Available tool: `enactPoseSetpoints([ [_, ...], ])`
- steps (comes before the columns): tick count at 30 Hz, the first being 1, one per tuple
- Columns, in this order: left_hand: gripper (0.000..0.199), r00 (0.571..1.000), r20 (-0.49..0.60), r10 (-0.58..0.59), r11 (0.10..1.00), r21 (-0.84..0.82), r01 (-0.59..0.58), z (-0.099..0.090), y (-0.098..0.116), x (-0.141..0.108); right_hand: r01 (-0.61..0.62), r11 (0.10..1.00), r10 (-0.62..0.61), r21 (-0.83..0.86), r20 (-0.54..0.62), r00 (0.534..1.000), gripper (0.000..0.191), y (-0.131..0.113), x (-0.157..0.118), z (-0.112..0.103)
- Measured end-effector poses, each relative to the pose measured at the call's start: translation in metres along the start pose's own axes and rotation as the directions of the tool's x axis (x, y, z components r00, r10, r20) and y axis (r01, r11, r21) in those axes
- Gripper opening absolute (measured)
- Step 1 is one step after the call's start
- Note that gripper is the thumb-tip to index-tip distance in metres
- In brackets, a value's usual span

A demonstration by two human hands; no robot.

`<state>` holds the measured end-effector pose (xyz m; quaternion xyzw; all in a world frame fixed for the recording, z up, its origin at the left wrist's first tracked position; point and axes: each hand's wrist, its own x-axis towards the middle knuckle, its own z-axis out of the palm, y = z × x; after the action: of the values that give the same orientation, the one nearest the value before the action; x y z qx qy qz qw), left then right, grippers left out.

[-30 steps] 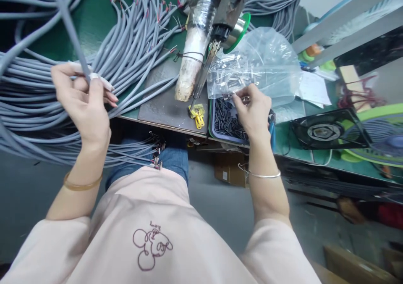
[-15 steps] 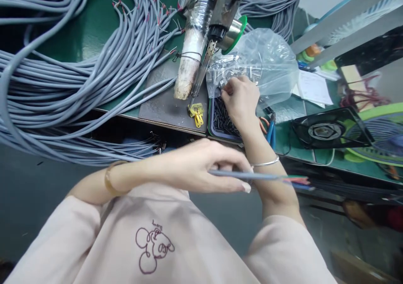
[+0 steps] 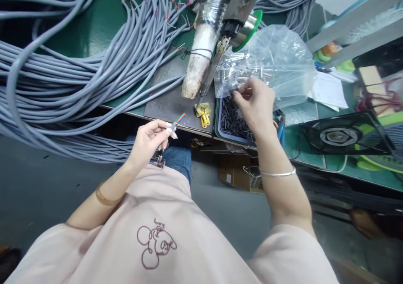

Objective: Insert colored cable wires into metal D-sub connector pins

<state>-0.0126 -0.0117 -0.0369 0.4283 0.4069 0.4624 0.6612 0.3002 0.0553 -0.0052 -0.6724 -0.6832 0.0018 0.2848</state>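
Note:
Between the fingertips of my left hand (image 3: 147, 140) is a grey cable (image 3: 173, 127), pinched near its end, with several thin coloured wires (image 3: 181, 117) fanning out past the jacket. This hand is just off the bench's front edge. Over a shallow bin full of small black pieces (image 3: 233, 118), my right hand (image 3: 256, 105) is closed, thumb and finger together at the lip of a clear plastic bag (image 3: 285, 59). A dark bit shows at those fingertips, too small to name. Metallic parts show through the bag.
Bundled grey cables (image 3: 103, 72) cover the bench's left side. A soldering iron (image 3: 216, 65) points down beside a white, wrapped tube (image 3: 199, 61). Below its tip lies a yellow clip (image 3: 205, 118). A black-framed fan (image 3: 340, 135) and blue-handled pliers (image 3: 282, 133) sit right.
My left hand has swung left and turned, bringing the cable from across my right forearm to the bench edge. My right hand stays by the bin and bag; the view has shifted slightly.

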Motion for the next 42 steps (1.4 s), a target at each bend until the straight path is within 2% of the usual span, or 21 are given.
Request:
enactPoseSetpoints([
  [3,0.026,0.989,0.089,-0.118,0.978,-0.162,0.132,0.004,0.0,0.003,-0.079,0.986,0.086,0.148,-0.042,0.995,0.016,-0.007,-0.018,-0.016],
  [5,0.026,0.98,0.133,-0.147,0.967,-0.188,0.171,0.009,-0.001,0.005,-0.124,0.951,0.145,0.282,-0.056,0.988,0.02,-0.011,-0.032,-0.027],
  [8,0.024,0.974,0.155,-0.165,0.964,-0.182,0.192,0.016,-0.002,0.009,-0.127,0.912,0.207,0.391,-0.169,0.964,0.024,-0.016,-0.05,-0.039],
  [10,0.025,0.972,0.163,-0.17,0.966,-0.165,0.197,0.02,-0.002,0.012,-0.086,0.918,0.218,0.388,-0.31,0.925,0.027,-0.019,-0.058,-0.043],
  [13,0.023,0.975,0.169,-0.146,0.973,-0.151,0.172,0.027,-0.003,0.014,-0.007,0.939,0.199,0.343,-0.528,0.826,0.029,-0.025,-0.064,-0.045],
  [16,0.025,0.99,0.12,-0.072,0.986,-0.141,0.089,0.033,-0.008,0.014,0.064,0.935,0.177,0.35,-0.614,0.769,0.027,-0.038,-0.068,-0.044],
  [19,0.021,0.999,-0.015,0.039,0.997,-0.059,-0.04,0.041,-0.013,0.01,0.102,0.878,0.195,0.467,-0.545,0.815,0.021,-0.055,-0.07,-0.039],
  [21,0.019,0.983,-0.13,0.133,0.991,-0.004,-0.134,0.046,-0.015,0.008,0.115,0.792,0.23,0.6,-0.467,0.853,0.019,-0.067,-0.073,-0.032],
  [23,0.02,0.965,-0.192,0.18,0.983,0.006,-0.182,0.049,-0.014,0.008,0.102,0.691,0.263,0.715,-0.38,0.887,0.02,-0.076,-0.076,-0.025],
  [25,0.027,0.976,-0.169,0.139,0.989,-0.029,-0.146,0.05,-0.011,0.008,0.061,0.628,0.268,0.776,-0.289,0.919,0.021,-0.084,-0.081,-0.018],
  [27,0.036,0.995,-0.086,0.043,0.995,-0.086,-0.051,0.049,-0.007,0.008,0.018,0.607,0.25,0.795,-0.212,0.945,0.021,-0.09,-0.087,-0.011],
  [30,0.043,0.995,0.035,-0.091,0.984,-0.154,0.095,0.045,-0.001,0.009,-0.021,0.639,0.248,0.769,-0.18,0.952,0.018,-0.1,-0.096,-0.002],
  [32,0.045,0.988,0.072,-0.134,0.975,-0.168,0.144,0.044,0.001,0.009,-0.008,0.718,0.238,0.696,-0.235,0.942,0.013,-0.104,-0.102,0.004],
  [34,0.045,0.985,0.09,-0.148,0.974,-0.16,0.161,0.044,0.002,0.009,0.073,0.815,0.155,0.574,-0.339,0.928,0.009,-0.105,-0.106,0.01],
  [36,0.046,0.982,0.1,-0.158,0.975,-0.14,0.171,0.046,0.003,0.009,0.168,0.872,0.039,0.46,-0.408,0.912,0.013,-0.104,-0.108,0.015],
  [38,0.045,0.98,0.104,-0.168,0.976,-0.122,0.18,0.047,0.004,0.008,0.214,0.888,-0.031,0.407,-0.411,0.911,0.015,-0.103,-0.11,0.018],
  [42,0.039,0.979,0.105,-0.176,0.977,-0.101,0.187,0.05,0.005,0.007,0.158,0.873,0.003,0.461,-0.329,0.944,0.012,-0.104,-0.111,0.017],
])
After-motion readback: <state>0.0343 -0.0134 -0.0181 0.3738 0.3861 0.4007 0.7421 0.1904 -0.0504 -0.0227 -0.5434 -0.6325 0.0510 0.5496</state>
